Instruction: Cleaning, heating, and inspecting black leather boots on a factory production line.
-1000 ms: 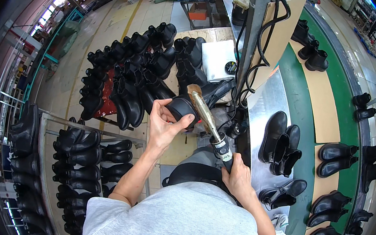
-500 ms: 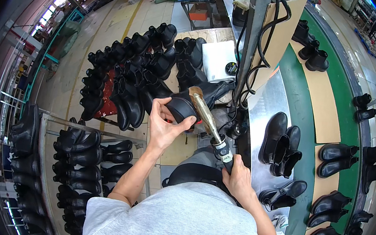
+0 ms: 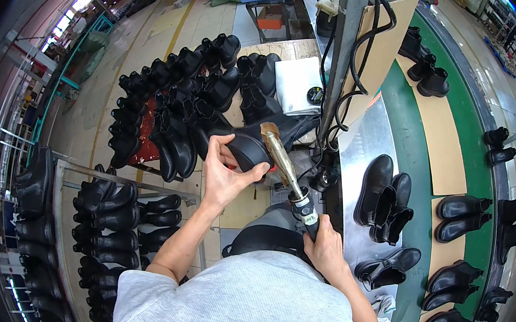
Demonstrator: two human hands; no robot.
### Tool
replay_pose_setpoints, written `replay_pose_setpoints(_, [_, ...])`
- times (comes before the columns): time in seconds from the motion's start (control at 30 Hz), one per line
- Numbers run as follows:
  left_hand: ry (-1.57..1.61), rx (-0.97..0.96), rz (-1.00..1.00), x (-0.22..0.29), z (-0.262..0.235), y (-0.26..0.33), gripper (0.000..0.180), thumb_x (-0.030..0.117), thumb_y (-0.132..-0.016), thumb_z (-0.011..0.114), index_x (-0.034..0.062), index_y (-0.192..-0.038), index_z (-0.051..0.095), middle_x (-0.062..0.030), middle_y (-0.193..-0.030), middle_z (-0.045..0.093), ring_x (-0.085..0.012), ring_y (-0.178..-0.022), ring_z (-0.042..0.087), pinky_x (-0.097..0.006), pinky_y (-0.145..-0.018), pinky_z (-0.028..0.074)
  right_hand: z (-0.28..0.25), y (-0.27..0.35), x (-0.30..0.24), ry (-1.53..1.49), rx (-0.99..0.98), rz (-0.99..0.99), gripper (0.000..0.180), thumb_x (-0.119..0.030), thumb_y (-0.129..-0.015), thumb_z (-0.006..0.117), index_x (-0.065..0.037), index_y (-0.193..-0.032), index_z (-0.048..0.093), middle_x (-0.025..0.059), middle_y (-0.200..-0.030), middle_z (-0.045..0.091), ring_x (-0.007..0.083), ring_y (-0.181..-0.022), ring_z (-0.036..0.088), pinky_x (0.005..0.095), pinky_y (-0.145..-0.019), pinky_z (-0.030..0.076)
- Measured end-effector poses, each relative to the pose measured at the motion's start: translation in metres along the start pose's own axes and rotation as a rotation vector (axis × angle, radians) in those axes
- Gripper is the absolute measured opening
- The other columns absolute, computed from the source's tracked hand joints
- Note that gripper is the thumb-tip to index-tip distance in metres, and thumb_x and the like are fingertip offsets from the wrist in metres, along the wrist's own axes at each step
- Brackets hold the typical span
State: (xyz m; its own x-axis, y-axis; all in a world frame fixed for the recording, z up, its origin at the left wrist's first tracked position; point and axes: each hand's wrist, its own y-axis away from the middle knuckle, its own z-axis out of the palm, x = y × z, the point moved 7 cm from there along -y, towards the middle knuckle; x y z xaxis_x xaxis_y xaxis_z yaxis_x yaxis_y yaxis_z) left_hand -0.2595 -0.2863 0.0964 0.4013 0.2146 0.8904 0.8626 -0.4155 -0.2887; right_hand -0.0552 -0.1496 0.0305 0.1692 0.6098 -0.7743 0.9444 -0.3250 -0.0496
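My left hand (image 3: pixel 223 176) grips a black leather boot (image 3: pixel 248 150) by its front end, with the thumb on one edge and the fingers curled on the opposite side. The boot's shaft reaches away toward the table, partly behind the tool. In my right hand (image 3: pixel 326 248) is a hot air gun (image 3: pixel 307 212), held closed around its black handle. Its long metal nozzle (image 3: pixel 280 158), flared and browned at the tip, points away from me and crosses just in front of the boot. Whether nozzle and leather touch, I cannot tell.
Rows of black boots (image 3: pixel 174 142) crowd the table ahead left. Racks of boots (image 3: pixel 115 215) stand at left. A metal post (image 3: pixel 344 56) with hanging black cables (image 3: pixel 364 78) rises ahead right. At right, boots (image 3: pixel 377 190) stand on a metal ledge (image 3: pixel 361 147) beside a green conveyor (image 3: pixel 417 243).
Both hands keep their grips on the boot and the hot air gun. The nozzle tip has shifted very slightly toward me; otherwise little differs.
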Motion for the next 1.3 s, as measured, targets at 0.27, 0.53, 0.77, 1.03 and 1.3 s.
replay_pose_setpoints(0.27, [0.395,-0.011,-0.349,-0.013,0.016,0.011,0.062,0.016,-0.066,0.082,-0.0014,-0.107,0.039,-0.0083,-0.081,0.054,-0.0117,-0.067,0.060,-0.024,-0.051,0.055,-0.001,0.000,0.002,-0.013,0.008,0.006,0.037,-0.001,-0.073,0.063,0.001,-0.100,0.038,0.0251,-0.084,0.053,0.0441,-0.071,0.057,0.0486,-0.059,0.046])
replay_pose_setpoints(0.53, [-0.062,0.009,0.025,0.006,0.004,-0.003,0.070,0.020,-0.057,0.086,-0.0012,-0.106,0.042,-0.0058,-0.078,0.053,-0.0095,-0.064,0.055,-0.023,-0.053,0.050,0.000,0.000,0.004,-0.010,-0.001,0.018,0.037,-0.001,-0.073,0.063,0.001,-0.099,0.038,0.0254,-0.083,0.054,0.0441,-0.070,0.057,0.0490,-0.059,0.046])
replay_pose_setpoints(0.77, [0.269,-0.009,-0.199,-0.012,0.015,0.008,0.060,0.016,-0.064,0.084,0.0005,-0.103,0.041,-0.0056,-0.077,0.052,-0.0069,-0.059,0.054,-0.018,-0.052,0.047,0.001,0.000,0.003,-0.015,0.000,0.022,0.037,-0.001,-0.073,0.063,0.001,-0.100,0.038,0.0251,-0.082,0.054,0.0442,-0.070,0.057,0.0490,-0.058,0.047])
replay_pose_setpoints(1.03, [0.049,0.008,-0.109,-0.008,0.006,-0.003,0.067,0.023,-0.056,0.087,0.0004,-0.101,0.042,-0.0043,-0.077,0.049,-0.0072,-0.062,0.049,-0.021,-0.054,0.046,0.001,-0.003,0.004,-0.005,0.026,0.000,0.042,-0.003,-0.072,0.064,0.002,-0.103,0.037,0.0261,-0.077,0.055,0.0451,-0.070,0.056,0.0496,-0.060,0.045])
replay_pose_setpoints(1.3, [0.158,0.033,-0.162,-0.017,0.008,0.003,0.066,0.021,-0.058,0.086,0.0016,-0.102,0.042,-0.0014,-0.074,0.046,-0.0055,-0.060,0.044,-0.017,-0.053,0.040,0.001,0.001,0.007,-0.026,0.008,0.000,0.037,-0.002,-0.074,0.063,0.002,-0.101,0.038,0.0254,-0.085,0.053,0.0447,-0.071,0.057,0.0495,-0.058,0.046])
